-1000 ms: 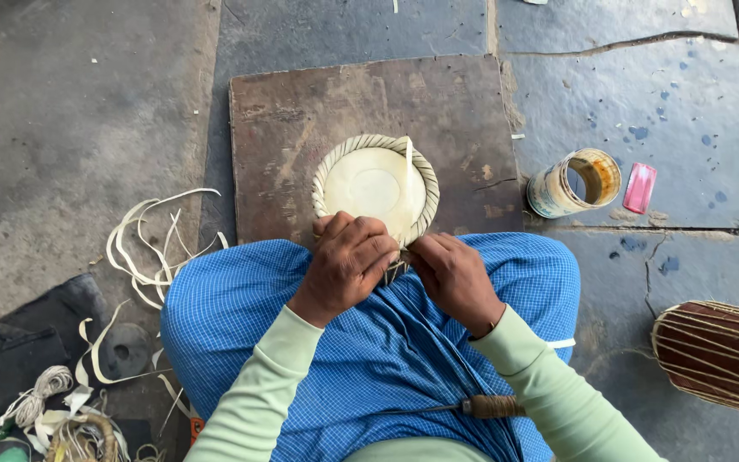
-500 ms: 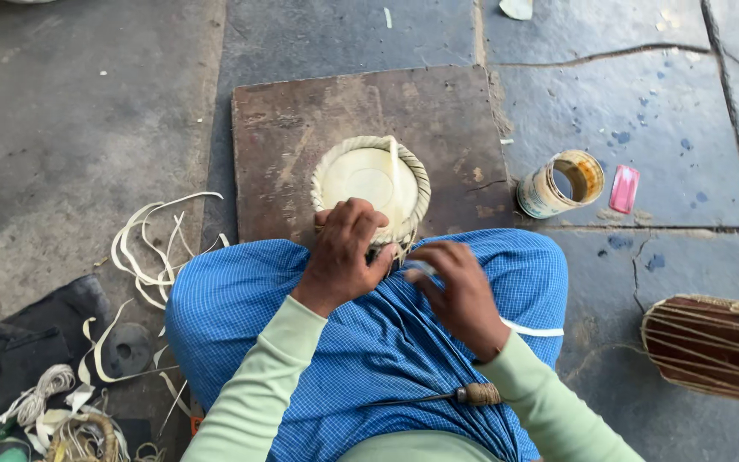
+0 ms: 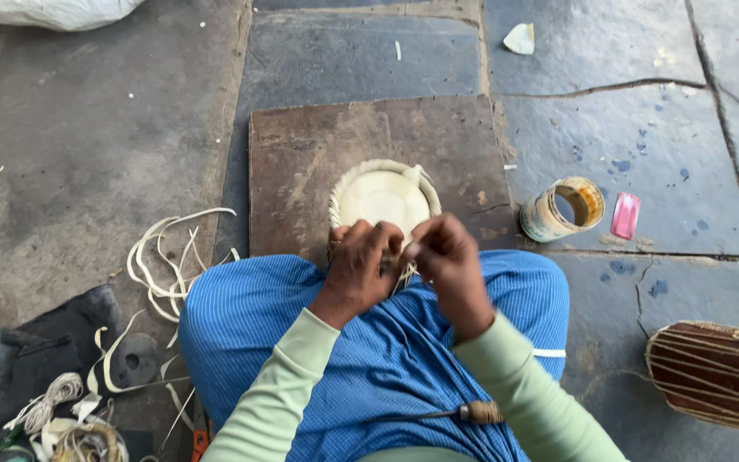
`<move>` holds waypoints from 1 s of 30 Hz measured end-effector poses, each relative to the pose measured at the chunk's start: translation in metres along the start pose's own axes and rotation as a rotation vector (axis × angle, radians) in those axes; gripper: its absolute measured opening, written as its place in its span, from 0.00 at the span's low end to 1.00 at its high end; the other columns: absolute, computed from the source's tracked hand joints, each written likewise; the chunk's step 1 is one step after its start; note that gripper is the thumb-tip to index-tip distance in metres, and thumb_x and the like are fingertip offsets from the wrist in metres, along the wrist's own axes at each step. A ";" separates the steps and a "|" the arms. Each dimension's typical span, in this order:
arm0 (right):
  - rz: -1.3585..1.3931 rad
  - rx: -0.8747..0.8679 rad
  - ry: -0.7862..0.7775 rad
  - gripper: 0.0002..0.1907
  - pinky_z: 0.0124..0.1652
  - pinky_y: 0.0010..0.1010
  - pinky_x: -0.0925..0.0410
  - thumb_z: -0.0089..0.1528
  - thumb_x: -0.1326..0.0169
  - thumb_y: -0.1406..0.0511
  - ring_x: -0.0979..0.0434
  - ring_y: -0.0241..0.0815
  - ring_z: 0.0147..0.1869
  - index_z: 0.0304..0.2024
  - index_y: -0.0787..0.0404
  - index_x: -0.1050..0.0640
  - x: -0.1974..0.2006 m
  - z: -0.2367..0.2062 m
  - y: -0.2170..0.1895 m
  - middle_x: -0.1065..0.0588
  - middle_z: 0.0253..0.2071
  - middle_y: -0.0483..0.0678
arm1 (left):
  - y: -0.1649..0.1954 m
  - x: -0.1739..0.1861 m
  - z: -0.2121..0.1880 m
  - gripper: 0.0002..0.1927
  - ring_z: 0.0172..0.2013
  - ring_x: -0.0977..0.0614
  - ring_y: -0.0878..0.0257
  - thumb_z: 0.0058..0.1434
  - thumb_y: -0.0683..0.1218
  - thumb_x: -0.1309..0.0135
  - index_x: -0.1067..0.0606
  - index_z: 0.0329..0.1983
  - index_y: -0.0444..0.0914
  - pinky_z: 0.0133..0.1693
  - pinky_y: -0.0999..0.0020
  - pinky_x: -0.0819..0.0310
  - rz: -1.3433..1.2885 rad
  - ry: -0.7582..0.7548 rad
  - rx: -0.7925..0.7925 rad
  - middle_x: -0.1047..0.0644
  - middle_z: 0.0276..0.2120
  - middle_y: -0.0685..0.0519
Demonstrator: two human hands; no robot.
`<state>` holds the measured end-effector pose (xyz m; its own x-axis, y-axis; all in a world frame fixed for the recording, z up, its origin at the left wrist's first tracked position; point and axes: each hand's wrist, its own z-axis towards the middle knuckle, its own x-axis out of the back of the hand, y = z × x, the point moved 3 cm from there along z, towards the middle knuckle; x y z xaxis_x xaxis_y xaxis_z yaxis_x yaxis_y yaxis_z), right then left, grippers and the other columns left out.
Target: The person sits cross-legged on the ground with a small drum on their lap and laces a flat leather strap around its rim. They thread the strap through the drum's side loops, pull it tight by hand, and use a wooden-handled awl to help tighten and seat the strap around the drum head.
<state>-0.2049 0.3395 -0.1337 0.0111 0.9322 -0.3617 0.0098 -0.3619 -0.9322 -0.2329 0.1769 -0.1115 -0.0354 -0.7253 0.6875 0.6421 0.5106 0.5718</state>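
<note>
your fingers hide the near rim of the round pale woven-edged disc [image 3: 384,198]. your left hand [image 3: 361,267] and right hand [image 3: 443,254] are both curled tight, pinching that rim just beyond your knuckles, over the brown wooden board [image 3: 301,162].

One head-worn view looks steeply down, close over lap and floor [image 3: 87,128].

Both forearms angle inward, left hand [image 3: 361,261] and right hand [image 3: 445,257] close together, fingers curled in a pinching grip.
</note>
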 end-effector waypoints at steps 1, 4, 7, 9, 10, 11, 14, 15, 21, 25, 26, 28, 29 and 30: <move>0.060 0.048 -0.022 0.10 0.39 0.22 0.33 0.68 0.41 0.74 0.27 0.30 0.40 0.49 0.68 0.28 -0.005 -0.001 -0.002 0.25 0.38 0.45 | -0.002 -0.001 0.002 0.15 0.40 0.24 0.57 0.62 0.50 0.36 0.29 0.46 0.46 0.47 0.57 0.41 0.006 -0.019 -0.018 0.25 0.34 0.59; -0.149 -0.104 -0.018 0.14 0.27 0.24 0.38 0.65 0.42 0.72 0.32 0.31 0.27 0.53 0.64 0.26 -0.010 -0.001 -0.013 0.27 0.29 0.44 | -0.009 -0.002 0.007 0.15 0.40 0.23 0.60 0.59 0.51 0.37 0.28 0.45 0.46 0.49 0.57 0.40 -0.061 -0.124 -0.002 0.25 0.33 0.59; -0.567 -0.044 0.059 0.24 0.34 0.28 0.30 0.61 0.43 0.71 0.27 0.33 0.33 0.61 0.57 0.28 0.012 -0.005 -0.039 0.26 0.30 0.45 | -0.007 -0.003 0.016 0.15 0.40 0.24 0.57 0.50 0.50 0.37 0.24 0.41 0.46 0.47 0.56 0.40 -0.002 -0.080 -0.071 0.23 0.34 0.58; -0.774 0.374 0.006 0.25 0.40 0.34 0.28 0.59 0.45 0.72 0.21 0.42 0.43 0.59 0.65 0.31 0.036 -0.030 -0.061 0.25 0.45 0.49 | -0.004 -0.002 0.019 0.09 0.39 0.24 0.57 0.55 0.50 0.37 0.25 0.36 0.46 0.47 0.56 0.40 -0.023 -0.025 -0.077 0.24 0.33 0.59; -0.961 0.308 -0.021 0.17 0.38 0.36 0.28 0.58 0.41 0.70 0.22 0.46 0.40 0.49 0.62 0.28 0.053 -0.045 -0.058 0.25 0.39 0.49 | -0.002 -0.002 0.020 0.08 0.39 0.24 0.58 0.57 0.50 0.37 0.25 0.33 0.46 0.48 0.57 0.41 -0.034 0.005 -0.074 0.24 0.32 0.59; -1.147 0.232 -0.047 0.10 0.36 0.39 0.28 0.57 0.38 0.68 0.23 0.51 0.38 0.39 0.60 0.24 0.071 -0.064 -0.049 0.26 0.34 0.50 | 0.001 -0.002 0.020 0.07 0.38 0.24 0.59 0.57 0.50 0.37 0.25 0.32 0.46 0.47 0.57 0.41 -0.037 0.037 -0.072 0.24 0.32 0.60; -1.085 -0.190 -0.690 0.10 0.50 0.37 0.29 0.60 0.48 0.67 0.22 0.46 0.53 0.43 0.54 0.20 0.112 -0.127 0.014 0.22 0.43 0.48 | 0.006 -0.001 0.015 0.07 0.35 0.25 0.60 0.58 0.48 0.38 0.25 0.30 0.45 0.46 0.59 0.42 -0.037 0.108 -0.072 0.23 0.30 0.61; -1.390 -0.403 -0.714 0.09 0.46 0.42 0.28 0.64 0.49 0.61 0.25 0.49 0.55 0.45 0.52 0.22 0.119 -0.154 0.048 0.26 0.46 0.49 | 0.007 -0.002 0.014 0.07 0.35 0.25 0.60 0.58 0.48 0.38 0.25 0.30 0.45 0.46 0.59 0.42 -0.031 0.125 -0.083 0.23 0.30 0.61; -1.063 -0.928 -0.208 0.14 0.59 0.32 0.30 0.65 0.43 0.51 0.20 0.36 0.58 0.44 0.51 0.21 0.162 -0.175 0.094 0.21 0.47 0.41 | 0.008 -0.008 0.010 0.08 0.34 0.26 0.61 0.60 0.49 0.39 0.26 0.29 0.45 0.45 0.59 0.43 0.007 0.173 -0.103 0.24 0.29 0.60; -0.855 -0.399 -0.519 0.16 0.55 0.39 0.27 0.66 0.43 0.57 0.20 0.44 0.56 0.51 0.60 0.23 0.160 -0.144 -0.008 0.22 0.48 0.52 | 0.011 -0.007 0.007 0.08 0.35 0.25 0.61 0.61 0.49 0.40 0.26 0.29 0.45 0.45 0.60 0.43 0.025 0.219 -0.107 0.24 0.30 0.60; -0.749 -0.294 -0.482 0.17 0.53 0.41 0.26 0.65 0.41 0.59 0.20 0.46 0.55 0.52 0.62 0.23 0.152 -0.135 -0.042 0.22 0.47 0.54 | 0.011 -0.007 0.007 0.08 0.35 0.25 0.61 0.61 0.49 0.40 0.26 0.30 0.45 0.45 0.59 0.42 0.029 0.213 -0.106 0.24 0.29 0.60; -0.547 -0.096 -0.345 0.19 0.49 0.45 0.24 0.64 0.37 0.61 0.19 0.50 0.53 0.53 0.66 0.23 0.126 -0.113 -0.103 0.22 0.46 0.58 | 0.011 -0.006 0.009 0.08 0.34 0.25 0.61 0.61 0.49 0.40 0.26 0.30 0.44 0.45 0.59 0.42 0.034 0.207 -0.104 0.24 0.29 0.60; -0.432 -0.006 -0.249 0.20 0.48 0.44 0.25 0.65 0.39 0.60 0.21 0.49 0.51 0.54 0.66 0.25 0.112 -0.097 -0.124 0.23 0.46 0.57 | 0.010 -0.006 0.010 0.08 0.34 0.25 0.61 0.61 0.49 0.40 0.26 0.29 0.44 0.45 0.59 0.41 0.031 0.186 -0.081 0.24 0.29 0.59; -0.315 0.079 -0.155 0.21 0.46 0.43 0.26 0.67 0.41 0.59 0.22 0.48 0.49 0.56 0.66 0.26 0.096 -0.084 -0.140 0.24 0.45 0.57 | 0.009 -0.007 0.012 0.09 0.34 0.25 0.60 0.61 0.49 0.40 0.27 0.29 0.43 0.45 0.59 0.40 0.027 0.163 -0.052 0.25 0.28 0.58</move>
<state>-0.1215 0.4787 -0.0369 -0.1323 0.9900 -0.0485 -0.0887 -0.0606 -0.9942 -0.2362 0.1915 -0.1059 0.1043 -0.7789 0.6184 0.6802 0.5095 0.5270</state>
